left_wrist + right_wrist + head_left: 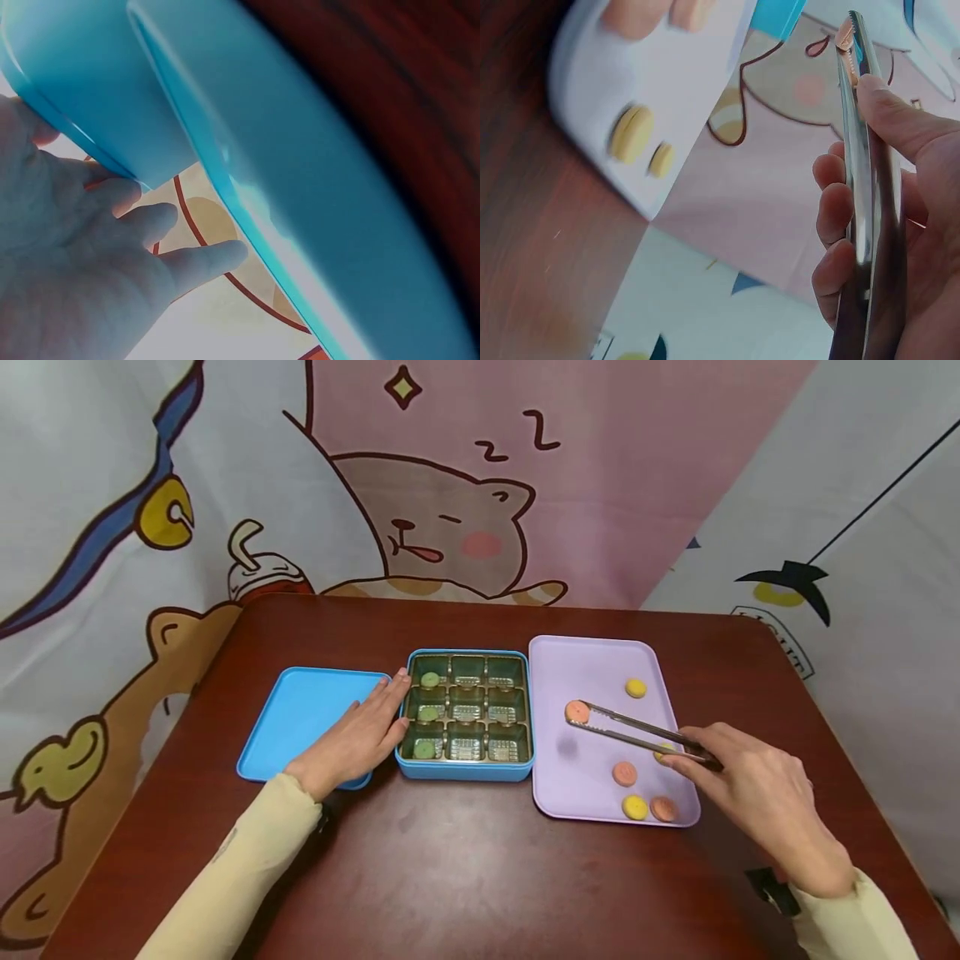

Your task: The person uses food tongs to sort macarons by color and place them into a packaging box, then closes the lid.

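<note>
Metal tongs (637, 742) are gripped in my right hand (757, 793), and their tips pinch an orange macaron (577, 712) above the lilac tray (592, 668). In the right wrist view, thumb and fingers wrap round the tongs (870, 225), with the macaron (845, 35) at the far end. My left hand (356, 739) touches the left side of the blue box (465, 772) with its fingers extended. The box has a gold insert divided into compartments. Its left column holds green macarons (427, 713), one in each compartment.
A blue lid (292, 718) lies left of the box, partly under my left hand. On the tray are orange macarons (625, 773) and yellow macarons (635, 807), one yellow partly hidden behind the tongs. A cartoon-printed cloth (450, 527) hangs behind the brown table (450, 877).
</note>
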`<state>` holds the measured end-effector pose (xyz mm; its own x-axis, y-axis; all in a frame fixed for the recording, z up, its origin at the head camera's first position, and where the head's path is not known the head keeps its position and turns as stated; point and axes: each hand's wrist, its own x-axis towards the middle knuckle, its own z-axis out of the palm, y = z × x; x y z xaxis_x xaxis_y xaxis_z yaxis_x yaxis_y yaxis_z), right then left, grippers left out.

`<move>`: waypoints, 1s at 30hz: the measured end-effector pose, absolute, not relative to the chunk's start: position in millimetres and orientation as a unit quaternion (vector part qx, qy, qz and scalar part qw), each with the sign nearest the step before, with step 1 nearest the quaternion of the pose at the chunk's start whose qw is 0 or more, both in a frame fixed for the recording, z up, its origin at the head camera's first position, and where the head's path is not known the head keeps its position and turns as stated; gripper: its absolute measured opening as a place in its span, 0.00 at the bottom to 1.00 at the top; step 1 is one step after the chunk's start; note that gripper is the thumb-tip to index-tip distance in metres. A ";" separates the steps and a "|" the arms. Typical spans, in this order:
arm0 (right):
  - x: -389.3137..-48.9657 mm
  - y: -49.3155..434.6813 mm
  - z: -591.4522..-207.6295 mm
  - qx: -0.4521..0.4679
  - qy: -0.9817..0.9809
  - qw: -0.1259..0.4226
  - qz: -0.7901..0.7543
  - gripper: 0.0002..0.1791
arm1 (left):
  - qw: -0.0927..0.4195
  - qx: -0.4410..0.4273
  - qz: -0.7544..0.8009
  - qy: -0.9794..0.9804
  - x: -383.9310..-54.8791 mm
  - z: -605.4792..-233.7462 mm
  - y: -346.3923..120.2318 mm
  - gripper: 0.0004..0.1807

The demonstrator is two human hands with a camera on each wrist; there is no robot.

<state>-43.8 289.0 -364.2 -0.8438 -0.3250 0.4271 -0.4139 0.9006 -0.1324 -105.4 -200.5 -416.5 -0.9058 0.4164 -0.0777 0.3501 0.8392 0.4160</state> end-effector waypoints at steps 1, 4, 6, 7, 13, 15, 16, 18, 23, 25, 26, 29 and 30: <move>-44.0 285.7 -363.7 0.201 -0.952 0.202 0.112 0.22 | 0.083 0.201 0.201 0.955 -105.7 -416.2 -200.3 0.37; -45.1 275.8 -361.4 0.220 -0.947 0.203 0.114 0.22 | 0.083 0.204 0.200 0.955 -107.0 -415.4 -199.3 0.37; -46.2 267.6 -359.4 0.230 -0.945 0.197 0.119 0.27 | 0.083 0.207 0.198 0.955 -107.9 -415.4 -198.9 0.36; -47.1 263.3 -358.4 0.237 -0.944 0.195 0.122 0.30 | 0.083 0.206 0.197 0.955 -108.3 -415.7 -198.9 0.36; -57.8 233.6 -355.1 0.296 -0.926 0.195 0.126 0.43 | 0.086 0.201 0.198 0.955 -106.8 -415.7 -199.5 0.36; -61.7 223.9 -356.2 0.317 -0.921 0.187 0.125 0.37 | 0.086 0.199 0.199 0.956 -105.4 -415.8 -200.1 0.36; -63.3 219.6 -356.9 0.326 -0.920 0.183 0.122 0.33 | 0.087 0.200 0.200 0.955 -105.2 -416.0 -200.1 0.36; -66.3 211.9 -358.7 0.338 -0.918 0.173 0.117 0.26 | 0.089 0.199 0.202 0.955 -104.7 -416.0 -200.0 0.36; -74.0 196.7 -363.1 0.349 -0.920 0.150 0.101 0.20 | 0.084 0.201 0.203 0.955 -104.4 -416.2 -200.0 0.36; -77.3 192.1 -364.1 0.349 -0.921 0.144 0.099 0.20 | 0.080 0.202 0.200 0.955 -104.6 -417.4 -200.1 0.36; -79.1 190.3 -364.5 0.349 -0.921 0.143 0.098 0.20 | 0.078 0.202 0.199 0.956 -105.0 -418.3 -200.2 0.36; -83.5 185.8 -364.4 0.350 -0.921 0.144 0.094 0.19 | 0.074 0.203 0.198 0.956 -105.5 -418.9 -200.0 0.36; -85.1 184.5 -364.0 0.351 -0.920 0.145 0.092 0.19 | 0.074 0.202 0.199 0.956 -105.5 -418.7 -200.0 0.36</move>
